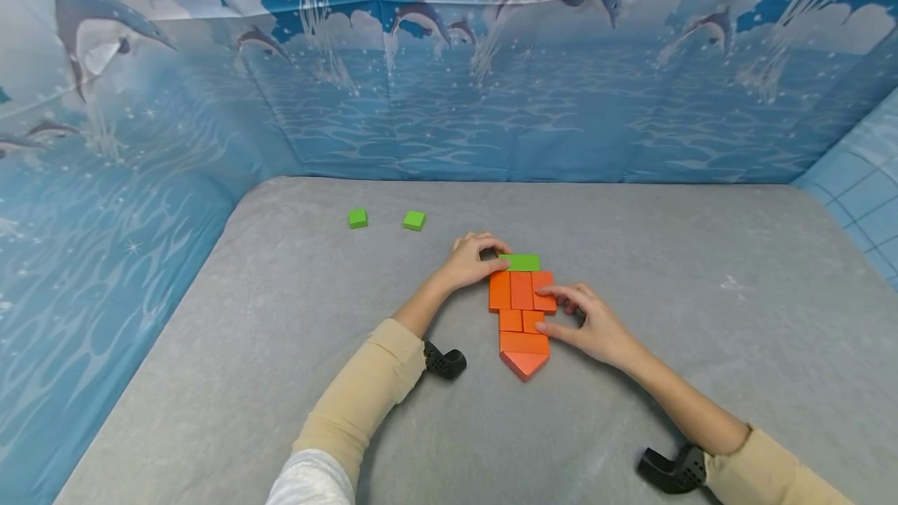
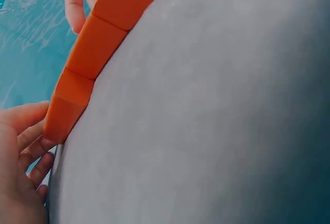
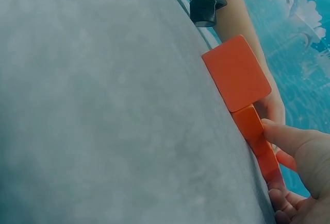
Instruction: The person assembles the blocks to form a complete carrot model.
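Note:
A flat figure of orange blocks [image 1: 521, 290] lies on the grey surface, with a pointed red-orange block [image 1: 525, 365] at its near end. Across its far end sits a green rectangular block [image 1: 525, 263]. My left hand [image 1: 468, 262] pinches the left end of that green block between thumb and fingers. On the figure's right side, my right hand [image 1: 592, 327] touches a tall orange block with a forefinger and a small orange block with the thumb. In the right wrist view, the right thumb [image 3: 281, 134] presses against an orange block's side.
Two small green blocks [image 1: 358, 218] lie apart at the back left. A blue dolphin-print curtain [image 1: 449, 100] stands along the back and left edges of the grey tabletop [image 1: 316, 279]. Each wrist wears a black camera mount [image 1: 445, 362].

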Demonstrator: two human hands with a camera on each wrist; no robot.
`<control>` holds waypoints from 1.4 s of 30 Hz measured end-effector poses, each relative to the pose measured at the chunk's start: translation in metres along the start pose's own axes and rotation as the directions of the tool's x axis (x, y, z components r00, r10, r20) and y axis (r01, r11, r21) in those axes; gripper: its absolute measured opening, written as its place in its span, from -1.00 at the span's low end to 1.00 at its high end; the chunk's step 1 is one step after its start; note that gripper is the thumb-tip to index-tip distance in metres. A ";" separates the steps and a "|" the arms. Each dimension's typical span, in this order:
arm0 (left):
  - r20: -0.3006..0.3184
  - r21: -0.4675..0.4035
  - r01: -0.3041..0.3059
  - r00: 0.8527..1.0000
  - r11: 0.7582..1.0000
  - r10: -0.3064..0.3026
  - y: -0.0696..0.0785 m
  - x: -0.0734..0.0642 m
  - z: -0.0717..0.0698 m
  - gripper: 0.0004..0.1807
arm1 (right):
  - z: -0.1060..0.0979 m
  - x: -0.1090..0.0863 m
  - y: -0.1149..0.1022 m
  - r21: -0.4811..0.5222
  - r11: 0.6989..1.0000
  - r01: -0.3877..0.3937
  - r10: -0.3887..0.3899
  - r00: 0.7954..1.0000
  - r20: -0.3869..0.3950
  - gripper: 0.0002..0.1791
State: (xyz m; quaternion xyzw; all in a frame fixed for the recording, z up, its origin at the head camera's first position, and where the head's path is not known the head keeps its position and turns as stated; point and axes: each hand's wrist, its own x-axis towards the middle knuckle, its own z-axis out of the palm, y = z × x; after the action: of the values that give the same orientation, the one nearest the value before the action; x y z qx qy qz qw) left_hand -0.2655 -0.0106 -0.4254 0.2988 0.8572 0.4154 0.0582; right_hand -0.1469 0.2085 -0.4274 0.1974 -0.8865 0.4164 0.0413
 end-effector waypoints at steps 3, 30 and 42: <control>-0.045 -0.024 -0.010 0.999 1.000 0.009 -0.003 0.000 -0.008 -0.69 | 0.000 0.000 0.000 -0.004 1.000 0.006 -0.006 1.000 -0.004 -0.51; -0.536 0.235 0.432 0.805 0.870 -0.255 -0.064 -0.034 -0.070 -0.44 | 0.000 -0.001 0.001 0.001 1.000 0.030 -0.030 0.999 -0.024 -0.50; -0.535 0.285 0.438 0.811 0.853 -0.237 -0.065 -0.033 -0.068 -0.50 | 0.000 0.000 0.000 -0.001 1.000 -0.010 0.010 1.000 -0.004 -0.51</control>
State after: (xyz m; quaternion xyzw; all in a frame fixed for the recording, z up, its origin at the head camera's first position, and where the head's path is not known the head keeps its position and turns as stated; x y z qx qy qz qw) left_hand -0.2926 -0.1058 -0.4346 0.0310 0.9496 0.2769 -0.1435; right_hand -0.1468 0.2090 -0.4277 0.1919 -0.8877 0.4165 0.0409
